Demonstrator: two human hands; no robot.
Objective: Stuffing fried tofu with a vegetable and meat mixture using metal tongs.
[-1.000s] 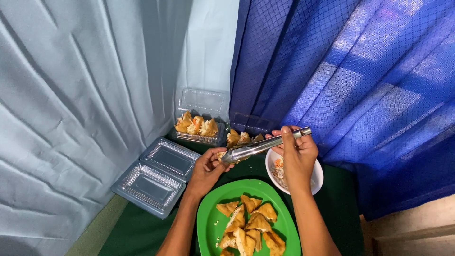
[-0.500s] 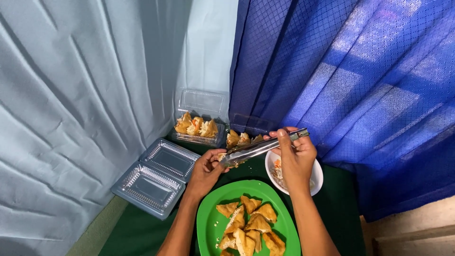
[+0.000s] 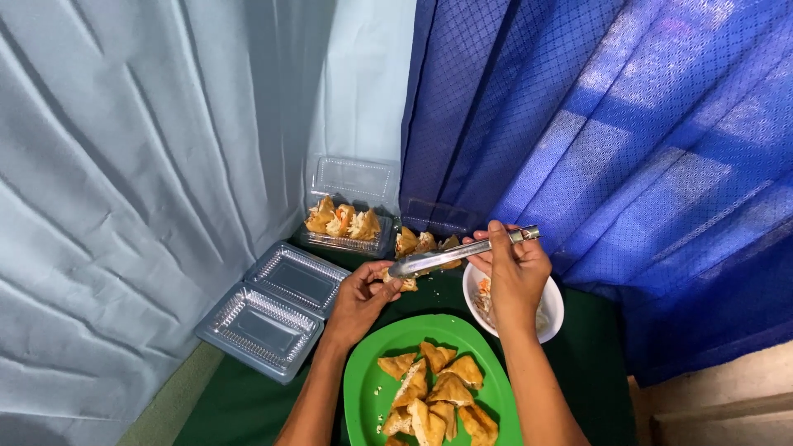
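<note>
Fried tofu piece pinched in left hand, above green plate. Metal tongs clasped in right hand, tips at tofu. White bowl at 3 o'clock; empty clear clamshell at 9 o'clock on desk.

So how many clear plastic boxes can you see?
3: an empty open box at left, a filled box by the pale curtain, another partly hidden behind the tongs.

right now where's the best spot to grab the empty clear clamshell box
By the outer rim of the empty clear clamshell box, probably from its open left side. It lies opened flat with both shallow trays up, so the thin raised edge pinches easily, and the left hand is nearest.
</note>
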